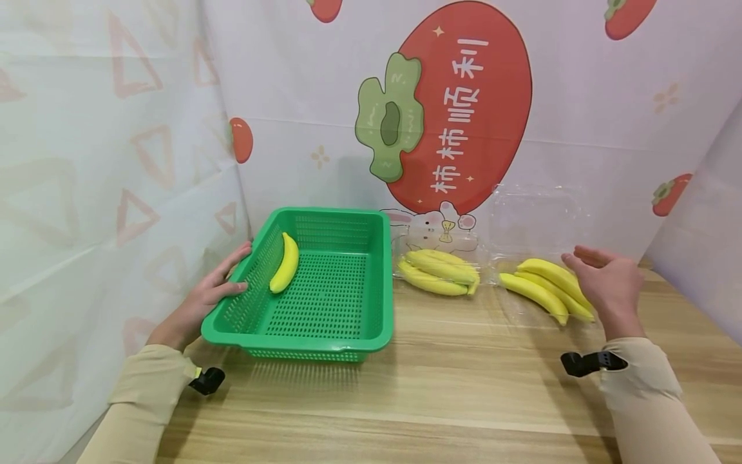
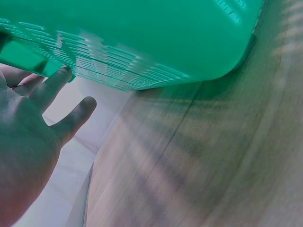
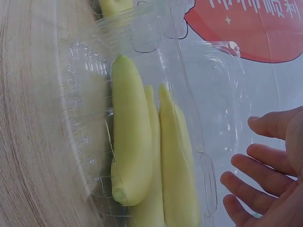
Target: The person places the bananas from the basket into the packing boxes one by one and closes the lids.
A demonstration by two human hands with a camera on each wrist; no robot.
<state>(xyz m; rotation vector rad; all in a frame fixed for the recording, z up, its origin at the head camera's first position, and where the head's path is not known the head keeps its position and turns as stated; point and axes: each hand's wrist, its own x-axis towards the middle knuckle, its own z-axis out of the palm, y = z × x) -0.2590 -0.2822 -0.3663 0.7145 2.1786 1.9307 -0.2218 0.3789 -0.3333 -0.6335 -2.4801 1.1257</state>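
A green plastic basket (image 1: 379, 335) stands on the left of the table, with one yellow banana (image 1: 285, 264) lying along its left wall. My left hand (image 1: 203, 301) rests on the basket's left rim; the left wrist view shows its fingers (image 2: 73, 120) extended, one touching the green plastic. On the right, three bananas (image 1: 536, 298) lie in an open clear clamshell box (image 3: 75, 109). My right hand (image 1: 611, 290) hovers beside these bananas, fingers spread and holding nothing. In the right wrist view the hand (image 3: 279, 175) is apart from the fruit.
Between the basket and the right-hand box is another clear box with bananas (image 1: 437, 272). Its transparent plastic is hard to make out. A printed cloth (image 1: 301, 77) hangs close behind, and another white cloth (image 1: 87, 193) borders the left side. Bare wood table (image 1: 440, 386) spreads in front.
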